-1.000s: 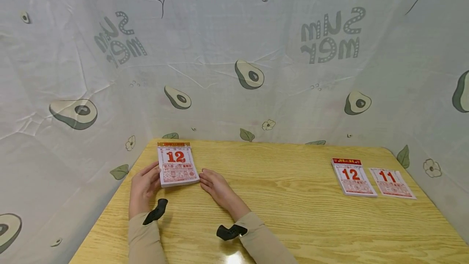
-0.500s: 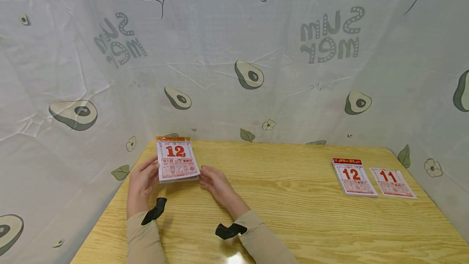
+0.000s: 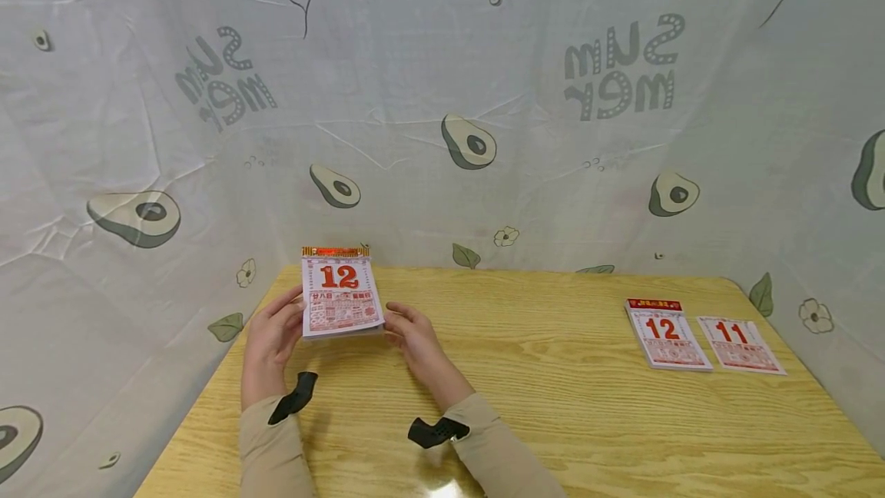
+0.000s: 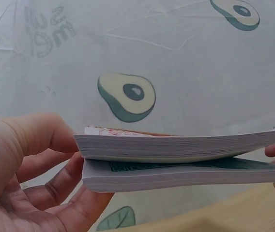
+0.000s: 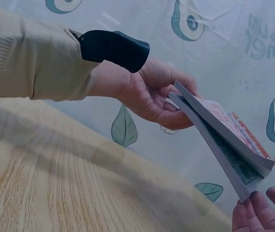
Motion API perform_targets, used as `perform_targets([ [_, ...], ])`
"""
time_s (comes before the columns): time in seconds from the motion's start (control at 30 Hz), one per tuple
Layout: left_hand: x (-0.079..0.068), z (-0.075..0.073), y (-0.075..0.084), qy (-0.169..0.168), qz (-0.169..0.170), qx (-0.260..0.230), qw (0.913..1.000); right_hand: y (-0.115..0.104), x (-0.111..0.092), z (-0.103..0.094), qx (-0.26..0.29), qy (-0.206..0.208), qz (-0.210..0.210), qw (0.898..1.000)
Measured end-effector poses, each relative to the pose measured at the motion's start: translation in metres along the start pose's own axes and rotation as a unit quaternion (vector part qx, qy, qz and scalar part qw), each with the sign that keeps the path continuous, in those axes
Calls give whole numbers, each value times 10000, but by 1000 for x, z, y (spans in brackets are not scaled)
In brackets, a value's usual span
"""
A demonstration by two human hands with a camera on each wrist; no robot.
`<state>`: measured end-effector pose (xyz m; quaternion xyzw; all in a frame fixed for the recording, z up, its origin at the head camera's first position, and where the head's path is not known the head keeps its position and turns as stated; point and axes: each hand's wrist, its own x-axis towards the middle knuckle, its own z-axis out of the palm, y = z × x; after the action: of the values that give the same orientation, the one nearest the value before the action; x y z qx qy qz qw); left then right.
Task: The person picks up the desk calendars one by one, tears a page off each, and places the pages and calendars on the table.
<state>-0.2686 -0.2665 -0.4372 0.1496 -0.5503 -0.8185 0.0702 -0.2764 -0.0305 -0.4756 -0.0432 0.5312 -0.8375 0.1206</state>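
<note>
A thick tear-off calendar [image 3: 342, 298] with a red 12 on its top sheet is held up off the table, tilted toward me. My left hand [image 3: 273, 336] grips its left edge, thumb on top and fingers beneath. At the lower right corner, my right hand [image 3: 418, 344] pinches the pages. In the left wrist view the calendar's [image 4: 186, 147] page block gapes, split into an upper and a lower stack, with a dark green printed page between them. The right wrist view shows the same gap, with both hands at opposite edges.
On the right of the wooden table [image 3: 525, 390] lies a smaller calendar [image 3: 667, 336] reading 12. Beside it is a loose sheet [image 3: 741, 344] reading 11. A curtain [image 3: 415, 98] printed with avocados hangs behind the table and at both sides.
The large calendar has risen, its top edge now against the curtain in the head view. Both hands moved up slightly with it, and its pages have parted. The items at right stayed put.
</note>
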Motion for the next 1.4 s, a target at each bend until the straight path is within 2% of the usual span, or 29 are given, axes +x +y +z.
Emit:
perform_targets([
  [0.2,-2,9,0,-246,-51,-43,9997,-6,-4,0,285,286,-94,9991],
  [0.4,-3,18,0,-422,-108,-42,9990,-11,-6,-3,325,570,-81,9978],
  [0.6,-4,27,-1,-715,-22,-125,9974,-19,-9,-8,338,757,-205,9963],
  [0.73,-4,35,-5,-958,22,-200,9952,-25,-13,-14,499,915,-306,9941],
  [1.07,-4,58,-19,-1287,96,110,9916,-32,-20,-33,746,1185,-338,9896],
  [1.17,-5,65,-23,-1431,112,123,9896,-33,-22,-39,654,1308,-356,9886],
  [1.4,-6,81,-34,-1647,103,130,9862,-35,-27,-53,-43,1638,-522,9851],
])
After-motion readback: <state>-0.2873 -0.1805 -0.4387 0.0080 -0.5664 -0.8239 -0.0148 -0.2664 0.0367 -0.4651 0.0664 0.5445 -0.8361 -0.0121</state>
